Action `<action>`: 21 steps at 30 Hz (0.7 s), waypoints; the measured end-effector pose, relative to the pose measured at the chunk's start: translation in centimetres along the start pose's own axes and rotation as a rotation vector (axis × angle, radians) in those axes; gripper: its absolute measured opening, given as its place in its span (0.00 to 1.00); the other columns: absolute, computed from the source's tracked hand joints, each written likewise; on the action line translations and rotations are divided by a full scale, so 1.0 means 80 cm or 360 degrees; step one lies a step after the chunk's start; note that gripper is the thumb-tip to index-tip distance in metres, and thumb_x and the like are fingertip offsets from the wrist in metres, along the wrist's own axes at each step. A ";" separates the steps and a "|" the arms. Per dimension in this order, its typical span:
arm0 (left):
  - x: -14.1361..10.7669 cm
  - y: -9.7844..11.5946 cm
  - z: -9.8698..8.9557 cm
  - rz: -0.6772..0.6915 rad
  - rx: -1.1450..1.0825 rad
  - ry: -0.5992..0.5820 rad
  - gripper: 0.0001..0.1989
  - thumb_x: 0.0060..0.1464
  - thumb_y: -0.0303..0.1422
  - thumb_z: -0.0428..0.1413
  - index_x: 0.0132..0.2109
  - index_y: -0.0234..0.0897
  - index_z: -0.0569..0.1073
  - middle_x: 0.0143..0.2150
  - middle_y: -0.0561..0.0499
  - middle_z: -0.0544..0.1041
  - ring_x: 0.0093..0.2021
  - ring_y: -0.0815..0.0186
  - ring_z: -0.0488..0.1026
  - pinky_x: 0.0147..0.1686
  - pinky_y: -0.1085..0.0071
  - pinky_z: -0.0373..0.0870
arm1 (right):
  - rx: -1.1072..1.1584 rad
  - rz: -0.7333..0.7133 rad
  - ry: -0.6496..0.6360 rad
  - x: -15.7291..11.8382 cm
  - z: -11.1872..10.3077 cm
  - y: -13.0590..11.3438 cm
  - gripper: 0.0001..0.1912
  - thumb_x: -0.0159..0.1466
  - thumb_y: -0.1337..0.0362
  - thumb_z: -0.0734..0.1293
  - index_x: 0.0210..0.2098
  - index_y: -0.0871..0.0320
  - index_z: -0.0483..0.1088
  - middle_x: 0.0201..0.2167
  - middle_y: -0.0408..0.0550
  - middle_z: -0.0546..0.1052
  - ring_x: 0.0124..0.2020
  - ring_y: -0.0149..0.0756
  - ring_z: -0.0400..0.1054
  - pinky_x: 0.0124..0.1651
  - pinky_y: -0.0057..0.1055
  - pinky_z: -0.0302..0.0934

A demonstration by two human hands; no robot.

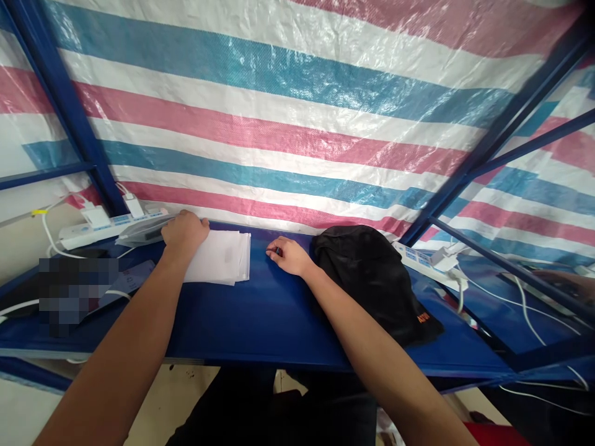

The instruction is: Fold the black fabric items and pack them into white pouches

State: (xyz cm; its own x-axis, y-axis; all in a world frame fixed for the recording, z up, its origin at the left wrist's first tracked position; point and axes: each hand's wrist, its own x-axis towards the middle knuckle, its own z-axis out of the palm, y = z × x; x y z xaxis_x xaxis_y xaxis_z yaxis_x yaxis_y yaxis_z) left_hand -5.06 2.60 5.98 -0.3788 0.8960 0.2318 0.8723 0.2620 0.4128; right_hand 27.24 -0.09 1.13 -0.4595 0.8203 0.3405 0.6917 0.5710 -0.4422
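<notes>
A stack of white, flat sheets or pouches (218, 257) lies on the blue table (260, 316). My left hand (186, 230) is at the stack's upper left, beside a translucent grey plastic bag (144, 229); its fingers are bent, and what they hold, if anything, is hidden. To the right of the stack, my right hand (287, 254) rests at the table's far part with fingers curled and thumb near the index finger. Something tiny and dark may be at those fingertips, too small to name. A black cloth item (372, 279) with orange lettering lies right of my right hand.
White power strips with plugs stand at the left (116, 228) and right (430, 266). Cables run over both sides. Blue metal posts (69, 99) frame a striped plastic sheet (279, 124) behind the table. A dark item, partly pixelated, lies at the left.
</notes>
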 end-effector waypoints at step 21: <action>-0.117 0.102 0.019 0.1969 -0.0605 0.0654 0.17 0.70 0.30 0.56 0.63 0.37 0.76 0.52 0.43 0.87 0.52 0.52 0.85 0.57 0.55 0.78 | 0.0178 -0.0204 0.0763 -0.001 -0.023 -0.003 0.47 0.71 0.52 0.75 0.81 0.45 0.50 0.77 0.60 0.59 0.73 0.54 0.62 0.65 0.50 0.74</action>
State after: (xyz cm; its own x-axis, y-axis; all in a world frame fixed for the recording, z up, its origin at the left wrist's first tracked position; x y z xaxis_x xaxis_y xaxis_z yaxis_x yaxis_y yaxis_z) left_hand 6.03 -3.08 5.83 0.4614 0.2827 0.8409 0.5927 -0.8035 -0.0551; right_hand 28.12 -0.30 2.70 -0.2111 0.6512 0.7289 0.5703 0.6877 -0.4492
